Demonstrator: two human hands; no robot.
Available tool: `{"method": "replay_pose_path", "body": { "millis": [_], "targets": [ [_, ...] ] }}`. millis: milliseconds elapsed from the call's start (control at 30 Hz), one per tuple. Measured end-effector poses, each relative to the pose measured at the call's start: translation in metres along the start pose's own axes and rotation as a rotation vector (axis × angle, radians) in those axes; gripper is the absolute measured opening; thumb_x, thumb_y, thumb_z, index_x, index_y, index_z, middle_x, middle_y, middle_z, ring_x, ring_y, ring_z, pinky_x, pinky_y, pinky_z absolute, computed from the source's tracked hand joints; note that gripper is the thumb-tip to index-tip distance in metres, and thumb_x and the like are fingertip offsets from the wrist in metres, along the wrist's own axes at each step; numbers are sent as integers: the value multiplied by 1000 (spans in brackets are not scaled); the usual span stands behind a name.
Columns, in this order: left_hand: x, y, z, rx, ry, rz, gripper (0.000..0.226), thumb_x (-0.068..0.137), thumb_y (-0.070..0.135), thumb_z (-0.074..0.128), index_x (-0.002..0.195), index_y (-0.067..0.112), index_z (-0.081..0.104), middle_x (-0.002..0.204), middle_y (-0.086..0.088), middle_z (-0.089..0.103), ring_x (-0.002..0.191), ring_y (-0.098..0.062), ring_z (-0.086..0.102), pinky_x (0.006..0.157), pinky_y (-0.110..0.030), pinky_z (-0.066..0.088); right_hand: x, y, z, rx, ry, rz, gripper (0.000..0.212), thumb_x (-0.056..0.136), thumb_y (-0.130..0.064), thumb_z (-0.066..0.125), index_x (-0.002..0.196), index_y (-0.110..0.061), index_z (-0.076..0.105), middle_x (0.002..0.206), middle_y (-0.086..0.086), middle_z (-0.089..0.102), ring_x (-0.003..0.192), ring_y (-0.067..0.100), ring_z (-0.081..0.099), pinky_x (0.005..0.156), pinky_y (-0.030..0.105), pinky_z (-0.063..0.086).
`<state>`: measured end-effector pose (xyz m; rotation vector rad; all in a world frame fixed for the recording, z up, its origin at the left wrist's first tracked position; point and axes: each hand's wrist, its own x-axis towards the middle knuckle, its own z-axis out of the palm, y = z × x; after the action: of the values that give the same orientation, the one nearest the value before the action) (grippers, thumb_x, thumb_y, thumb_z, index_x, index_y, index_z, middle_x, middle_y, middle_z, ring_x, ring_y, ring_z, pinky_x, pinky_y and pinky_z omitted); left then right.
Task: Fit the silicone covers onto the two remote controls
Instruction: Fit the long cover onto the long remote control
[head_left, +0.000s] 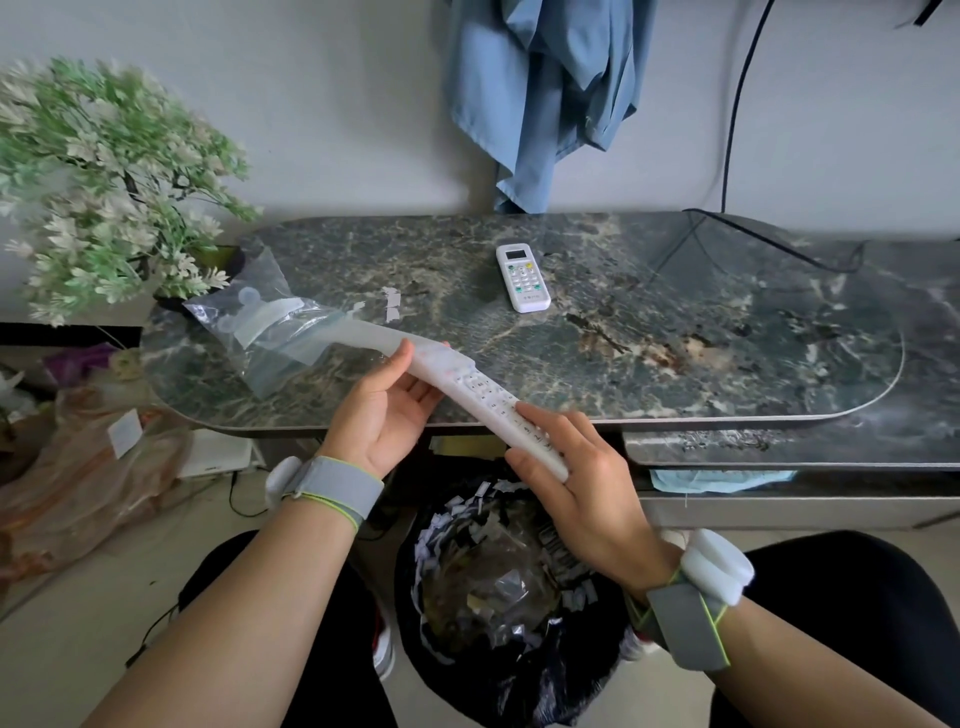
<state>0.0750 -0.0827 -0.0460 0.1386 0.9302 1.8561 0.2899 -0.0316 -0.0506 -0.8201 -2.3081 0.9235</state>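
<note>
A long white remote control (493, 402) is held slanted over the table's front edge. A translucent silicone cover (382, 338) sheathes its far end, and the empty rest of the cover trails toward the upper left. My left hand (387, 410) grips the covered part, thumb on top. My right hand (576, 483) holds the bare near end. A second, shorter white remote (522, 278) with a small screen lies uncovered on the table, behind my hands. A clear plastic bag (262, 322) at the left holds another silicone cover.
The dark marble table (701, 343) has a rounded front edge. An artificial plant (104, 182) stands at its left end. A black cable (779, 244) crosses the back right. A bin (509, 597) full of scraps stands between my knees. A blue garment (545, 93) hangs on the wall.
</note>
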Motion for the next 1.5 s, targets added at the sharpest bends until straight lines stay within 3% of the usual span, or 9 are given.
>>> {"method": "replay_pose_path", "body": {
  "millis": [167,300,533,667,833,967,1100,1300,1500],
  "targets": [
    [0,-1,0,63,-78,18,63,63,36,83,113,4,61,114,-15,69,113,-27,63,99,-35,49,-1,-3,1,27,-8,6,45,93,-48,52,134,-29,50,103,-14,51,78,-5,50,68,9,37],
    [-1,-7,2,136,-87,8,77,51,42,90,113,5,61,113,-15,69,106,-23,66,93,-31,53,-2,-2,0,25,19,17,45,92,-48,52,132,-28,52,99,-13,51,75,2,48,65,18,38],
    [-7,-15,7,211,-122,-13,59,58,38,86,104,8,65,113,-17,68,105,-26,65,93,-34,51,-1,-1,1,24,33,24,45,91,-47,52,131,-26,54,100,-9,55,78,8,50,66,25,42],
    [-11,-20,11,247,-114,-24,39,74,29,69,104,5,62,102,-12,72,99,-26,65,87,-32,54,-1,-1,1,20,27,33,46,91,-49,51,132,-28,52,96,-9,52,76,7,51,65,24,42],
    [-12,-16,8,263,-145,-69,74,55,36,89,112,-1,60,106,-16,70,99,-26,67,84,-32,56,0,-3,0,19,6,30,43,92,-47,54,132,-30,52,96,-10,52,77,4,52,66,25,43],
    [-9,-2,3,121,-131,-46,83,61,38,85,125,-2,51,126,-24,60,119,-34,58,103,-42,46,3,-6,-1,60,-19,25,45,92,-49,54,133,-31,51,97,-11,54,79,6,54,66,25,45],
    [-4,14,-6,43,-138,23,79,57,32,89,121,2,53,123,-21,63,119,-31,59,94,-38,52,2,-6,-6,171,-86,156,62,85,-58,57,137,-28,44,109,-10,60,91,9,60,75,21,50],
    [-5,5,-1,113,-152,29,69,56,33,89,111,3,61,119,-19,66,116,-30,61,94,-36,53,2,-6,-4,278,-165,281,41,83,-49,67,111,-19,59,81,-1,64,58,3,54,50,21,43],
    [-10,-5,6,177,-211,10,73,57,33,88,114,-1,59,119,-19,66,116,-31,61,96,-35,52,-1,-6,-1,273,-140,294,45,84,-50,65,114,-19,57,80,-2,63,58,2,54,49,19,43]
  ]
}}
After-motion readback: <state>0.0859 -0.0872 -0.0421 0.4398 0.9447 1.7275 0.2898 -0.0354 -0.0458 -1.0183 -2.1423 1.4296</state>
